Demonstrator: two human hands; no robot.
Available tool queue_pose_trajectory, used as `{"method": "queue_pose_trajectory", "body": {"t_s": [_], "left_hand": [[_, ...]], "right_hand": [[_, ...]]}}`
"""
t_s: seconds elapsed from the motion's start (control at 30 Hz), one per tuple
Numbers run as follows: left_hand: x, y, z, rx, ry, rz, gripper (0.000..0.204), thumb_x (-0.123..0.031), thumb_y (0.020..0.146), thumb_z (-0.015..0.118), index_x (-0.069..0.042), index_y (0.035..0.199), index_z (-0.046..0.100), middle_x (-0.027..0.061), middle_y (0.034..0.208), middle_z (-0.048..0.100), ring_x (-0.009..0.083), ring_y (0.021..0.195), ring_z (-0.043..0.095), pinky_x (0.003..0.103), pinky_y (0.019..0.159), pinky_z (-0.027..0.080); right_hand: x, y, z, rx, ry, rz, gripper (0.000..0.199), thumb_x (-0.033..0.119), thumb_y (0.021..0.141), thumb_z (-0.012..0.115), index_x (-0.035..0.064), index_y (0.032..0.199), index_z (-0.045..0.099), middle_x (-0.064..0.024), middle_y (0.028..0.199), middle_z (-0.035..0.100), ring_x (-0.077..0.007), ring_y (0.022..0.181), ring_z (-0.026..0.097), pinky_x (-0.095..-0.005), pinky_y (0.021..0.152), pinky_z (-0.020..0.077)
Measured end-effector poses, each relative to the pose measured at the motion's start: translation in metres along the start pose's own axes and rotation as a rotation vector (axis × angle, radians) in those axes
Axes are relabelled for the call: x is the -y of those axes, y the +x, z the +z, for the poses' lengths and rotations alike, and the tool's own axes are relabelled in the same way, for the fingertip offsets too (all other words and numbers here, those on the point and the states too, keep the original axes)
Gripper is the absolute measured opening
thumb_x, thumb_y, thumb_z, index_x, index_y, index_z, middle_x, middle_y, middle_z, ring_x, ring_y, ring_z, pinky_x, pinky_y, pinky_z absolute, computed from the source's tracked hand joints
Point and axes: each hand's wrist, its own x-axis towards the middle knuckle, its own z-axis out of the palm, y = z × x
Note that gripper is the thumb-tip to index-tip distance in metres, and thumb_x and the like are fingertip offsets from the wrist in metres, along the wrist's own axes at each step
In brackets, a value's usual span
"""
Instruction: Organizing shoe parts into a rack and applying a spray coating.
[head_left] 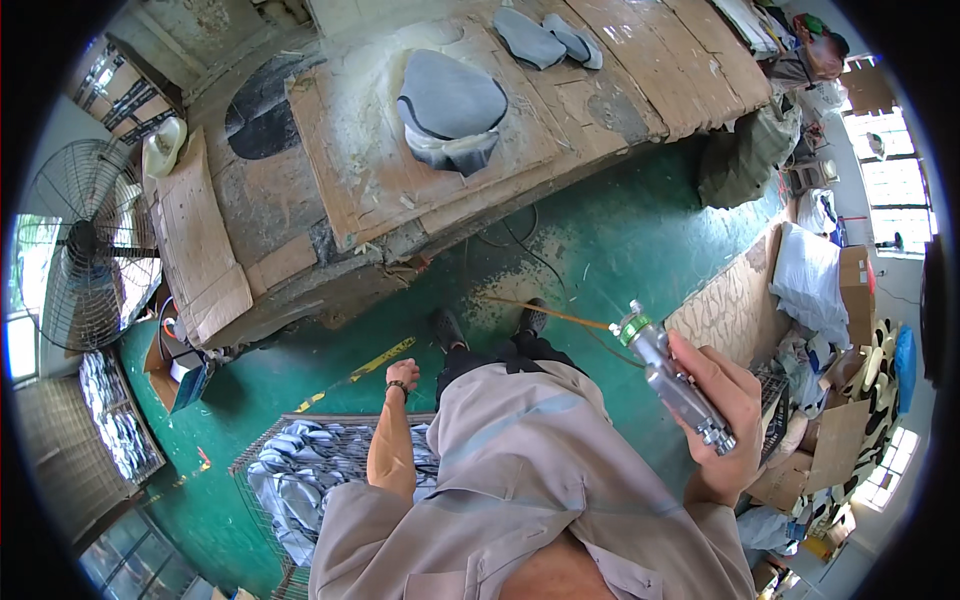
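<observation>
A spray gun (664, 378) is being held at right of centre in the frame, the fingers of the right hand (728, 400) being wrapped around its metal body. The left hand (403, 376) is being kept low, left of centre, well apart from the gun; its fingers are appearing loosely curled, but whether anything is being held there cannot be told.

The work is being judged to be at a spraying step, or at a pause within it, since the gun is being held away from the stack of grey pads (450, 95) at upper centre, which is being supported on a whitish-coated cardboard sheet (345, 190). For the next move, the nozzle would seemingly be needing to be brought over the top pad and aimed down at it, with the hose (560, 314) being kept clear.

The gun's long axis is being slanted from upper left to lower right. Its green-ringed nozzle end is being pointed toward the upper left, roughly benchward, while its knobbed rear end is being directed toward the lower right.
</observation>
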Motion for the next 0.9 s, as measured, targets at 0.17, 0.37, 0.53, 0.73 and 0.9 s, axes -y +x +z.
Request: {"method": "queue_pose_trajectory", "body": {"t_s": [0.17, 0.37, 0.53, 0.73, 0.9], "left_hand": [[-0.023, -0.020, 0.035, -0.067, -0.107, 0.026, 0.031, -0.032, 0.098, 0.064, -0.009, 0.117, 0.073, 0.0030, 0.097, 0.076, 0.0148, 0.080, 0.072, 0.034, 0.066, 0.058], [-0.043, -0.055, 0.079, -0.091, -0.175, 0.079, 0.033, -0.031, 0.098, 0.065, -0.007, 0.119, 0.071, 0.0036, 0.098, 0.076, 0.0145, 0.083, 0.072, 0.034, 0.067, 0.058], [-0.034, -0.082, 0.103, -0.120, -0.216, 0.064, 0.036, -0.033, 0.097, 0.068, -0.007, 0.122, 0.070, 0.0058, 0.101, 0.076, 0.0181, 0.085, 0.073, 0.037, 0.067, 0.059], [0.001, -0.101, 0.131, -0.189, -0.290, -0.012, 0.033, -0.029, 0.097, 0.067, -0.007, 0.122, 0.069, 0.0069, 0.099, 0.075, 0.0226, 0.081, 0.072, 0.040, 0.064, 0.058], [0.008, -0.100, 0.158, -0.113, -0.320, -0.164, 0.027, -0.029, 0.097, 0.069, -0.010, 0.116, 0.068, 0.0066, 0.093, 0.074, 0.0221, 0.071, 0.071, 0.039, 0.060, 0.057]], "right_hand": [[-0.065, -0.005, -0.041, -0.040, 0.140, 0.133, 0.051, 0.001, 0.077, 0.073, -0.0051, 0.128, 0.066, -0.0177, 0.095, 0.069, -0.0243, 0.084, 0.069, -0.0303, 0.079, 0.0515], [-0.147, -0.003, -0.089, 0.054, 0.281, 0.120, 0.052, 0.005, 0.081, 0.074, -0.0046, 0.131, 0.064, -0.0150, 0.096, 0.069, -0.0207, 0.081, 0.065, -0.0291, 0.074, 0.0485], [-0.202, 0.015, -0.118, -0.081, 0.259, -0.018, 0.064, -0.012, 0.072, 0.069, 0.0003, 0.134, 0.064, -0.0156, 0.087, 0.066, -0.0251, 0.071, 0.065, -0.0304, 0.065, 0.0490], [-0.233, 0.052, -0.147, -0.021, 0.240, -0.099, 0.054, 0.005, 0.080, 0.073, -0.0050, 0.132, 0.064, -0.0132, 0.089, 0.064, -0.0201, 0.076, 0.060, -0.0284, 0.070, 0.0461], [-0.212, 0.086, -0.157, -0.008, 0.234, -0.164, 0.054, 0.002, 0.076, 0.070, -0.0056, 0.129, 0.065, -0.0128, 0.082, 0.060, -0.0217, 0.071, 0.059, -0.0294, 0.066, 0.0444]]}}
